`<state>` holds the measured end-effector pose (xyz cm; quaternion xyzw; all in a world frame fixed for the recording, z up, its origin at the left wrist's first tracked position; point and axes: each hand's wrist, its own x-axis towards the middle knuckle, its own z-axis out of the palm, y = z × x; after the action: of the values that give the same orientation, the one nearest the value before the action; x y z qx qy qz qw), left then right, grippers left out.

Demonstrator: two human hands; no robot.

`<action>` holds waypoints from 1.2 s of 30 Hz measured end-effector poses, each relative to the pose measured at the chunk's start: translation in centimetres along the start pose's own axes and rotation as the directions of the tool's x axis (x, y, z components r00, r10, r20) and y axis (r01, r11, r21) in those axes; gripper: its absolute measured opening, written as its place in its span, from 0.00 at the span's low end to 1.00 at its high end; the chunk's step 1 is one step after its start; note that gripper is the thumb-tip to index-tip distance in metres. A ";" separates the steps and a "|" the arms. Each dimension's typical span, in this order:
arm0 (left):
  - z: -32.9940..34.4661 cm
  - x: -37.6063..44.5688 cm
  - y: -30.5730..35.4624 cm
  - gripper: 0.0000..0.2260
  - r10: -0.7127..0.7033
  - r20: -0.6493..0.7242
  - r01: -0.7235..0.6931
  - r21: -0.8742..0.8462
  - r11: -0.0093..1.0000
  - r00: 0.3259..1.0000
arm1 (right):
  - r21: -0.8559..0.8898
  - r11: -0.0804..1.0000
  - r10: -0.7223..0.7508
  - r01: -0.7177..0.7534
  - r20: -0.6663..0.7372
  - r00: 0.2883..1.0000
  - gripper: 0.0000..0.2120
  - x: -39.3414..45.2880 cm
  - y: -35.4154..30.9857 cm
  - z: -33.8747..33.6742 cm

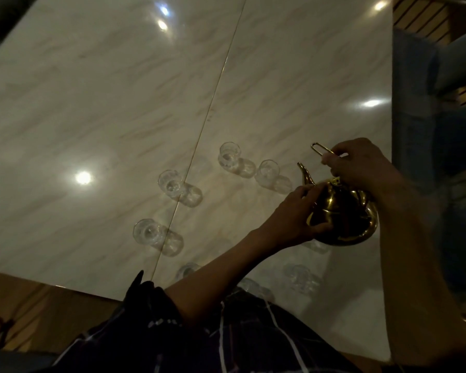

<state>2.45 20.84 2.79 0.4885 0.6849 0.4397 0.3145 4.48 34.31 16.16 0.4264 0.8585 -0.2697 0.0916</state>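
A shiny gold teapot point(342, 214) hangs just above the marble table point(119, 117) at the right. My right hand point(358, 162) grips its thin wire handle from above. My left hand point(293, 216) cups the pot's left side, fingers curled round the body below the spout point(306, 175), which points up and away. Several small clear glasses stand around it: one point(229, 154) and another point(268, 172) just beyond the spout, others at the left point(170, 181) point(145, 231). More glasses point(299, 275) sit near the front edge, partly hidden by my arms.
A gold seam point(213, 95) runs down the glossy tabletop, which reflects ceiling lights. A blue upholstered chair point(420, 130) stands against the table's right side. Wooden floor point(38, 305) shows below the front edge at the left.
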 end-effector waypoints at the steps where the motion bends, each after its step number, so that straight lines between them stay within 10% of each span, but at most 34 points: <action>1: 0.0 0.0 0.0 0.39 0.001 -0.002 -0.001 -0.002 1.000 1.000 | -0.002 1.000 -0.001 0.001 -0.002 1.000 0.14 0.0 0.0 -0.1; 36: -0.5 0.1 0.3 0.38 0.023 -0.012 -0.023 -0.010 1.000 1.000 | 0.003 1.000 -0.003 0.003 -0.015 1.000 0.16 0.4 0.0 -0.3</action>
<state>2.07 20.78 3.24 0.4920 0.6790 0.4496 0.3077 4.30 34.79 16.28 0.4271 0.8595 -0.2680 0.0842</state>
